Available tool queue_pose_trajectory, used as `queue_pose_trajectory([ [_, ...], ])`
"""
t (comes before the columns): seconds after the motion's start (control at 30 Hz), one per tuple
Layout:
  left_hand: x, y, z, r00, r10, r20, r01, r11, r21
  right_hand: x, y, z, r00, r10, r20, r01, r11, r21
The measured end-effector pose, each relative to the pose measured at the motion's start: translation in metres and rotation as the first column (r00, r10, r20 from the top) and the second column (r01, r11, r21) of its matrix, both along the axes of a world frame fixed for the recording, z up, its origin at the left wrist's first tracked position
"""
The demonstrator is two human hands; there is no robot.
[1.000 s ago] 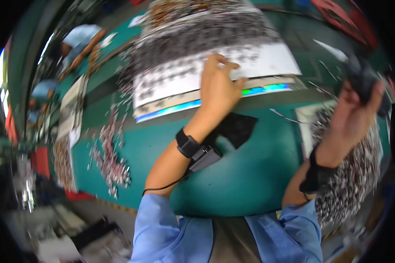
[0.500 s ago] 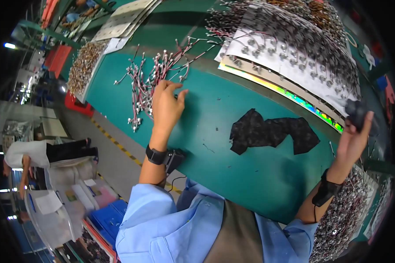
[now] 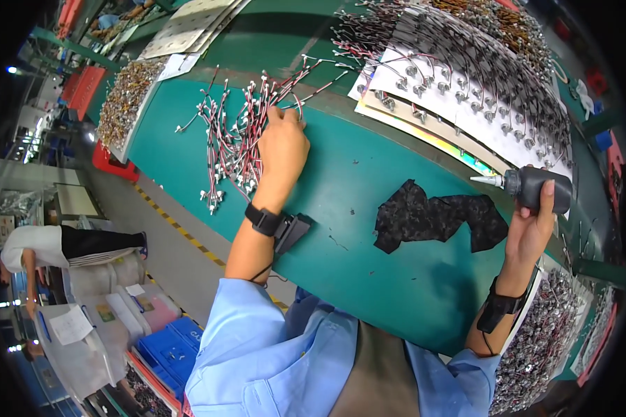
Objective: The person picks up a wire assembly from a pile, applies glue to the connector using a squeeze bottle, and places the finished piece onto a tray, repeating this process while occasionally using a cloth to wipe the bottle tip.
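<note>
My left hand (image 3: 280, 144) rests on a loose pile of red, black and white wire leads (image 3: 238, 135) on the green table (image 3: 341, 174), its fingertips pinching into the wires. My right hand (image 3: 530, 226) is raised at the right and grips a small black squeeze bottle (image 3: 535, 189) with a white pointed nozzle aimed left. A crumpled black cloth (image 3: 438, 217) lies on the table between the two hands. Both wrists wear black bands with a small device.
A white sheet (image 3: 459, 90) covered with rows of wired parts lies at the back right. A tray of small metal parts (image 3: 546, 333) sits beside my right forearm. Blue and clear bins (image 3: 129, 320) stand on the floor at left, where another person (image 3: 55, 247) bends over.
My left hand has shifted slightly further into the wire pile. My right hand with the bottle has come a little lower and nearer. The view has swung left from the white sheet.
</note>
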State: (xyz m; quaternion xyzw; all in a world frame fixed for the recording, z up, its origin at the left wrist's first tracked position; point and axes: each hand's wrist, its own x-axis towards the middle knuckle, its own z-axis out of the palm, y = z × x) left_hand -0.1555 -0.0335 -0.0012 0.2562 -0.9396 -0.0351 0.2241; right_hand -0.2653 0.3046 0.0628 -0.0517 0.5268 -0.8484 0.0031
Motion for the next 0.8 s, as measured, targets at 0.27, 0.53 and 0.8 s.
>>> queue_pose_trajectory([
  [0.27, -0.004, 0.075, 0.05, 0.85, 0.017, -0.527, 0.443, 0.52, 0.731, 0.004, 0.005, 0.009, 0.995, -0.105, -0.001, 0.105, 0.994, -0.01],
  [0.53, -0.01, 0.122, 0.051, 0.743, 0.008, -0.67, 0.641, 0.28, 0.714, 0.005, 0.007, 0.019, 0.988, -0.154, -0.011, 0.153, 0.987, -0.049],
  [0.8, -0.001, 0.136, 0.036, 0.77, -0.008, -0.638, 0.629, 0.176, 0.757, 0.009, 0.006, 0.017, 0.995, -0.102, -0.004, 0.102, 0.995, -0.007],
])
